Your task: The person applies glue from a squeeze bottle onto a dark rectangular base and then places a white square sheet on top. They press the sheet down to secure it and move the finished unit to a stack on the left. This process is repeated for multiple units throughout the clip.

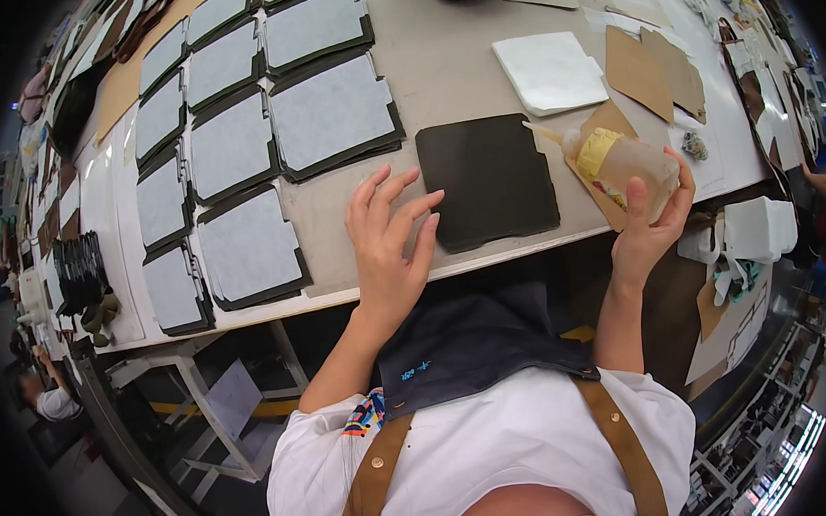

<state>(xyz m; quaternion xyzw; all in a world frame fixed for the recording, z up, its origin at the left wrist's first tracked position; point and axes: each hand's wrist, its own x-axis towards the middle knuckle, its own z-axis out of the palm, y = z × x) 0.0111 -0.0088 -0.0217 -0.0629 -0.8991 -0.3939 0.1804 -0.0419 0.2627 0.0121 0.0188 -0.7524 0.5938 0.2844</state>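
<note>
A black flat panel (486, 184) with notched edges lies on the table in front of me, near its front edge. My left hand (388, 227) hovers at the panel's left side, fingers spread and holding nothing. In my right hand (653, 231) is a translucent squeeze bottle (635, 173) with a yellow label, tilted so its narrow nozzle points left at the panel's upper right corner. Whether the nozzle tip touches the panel I cannot tell. Part of a brown cardboard piece (602, 122) shows behind the bottle.
Stacked black panels with pale grey sheets (331, 113) stand in rows at the left. A white sheet stack (550, 71) and brown cardboard pieces (639, 70) lie at the back right. A white foam box (757, 231) sits beyond the table's right front edge. Another person (51, 394) is at far left.
</note>
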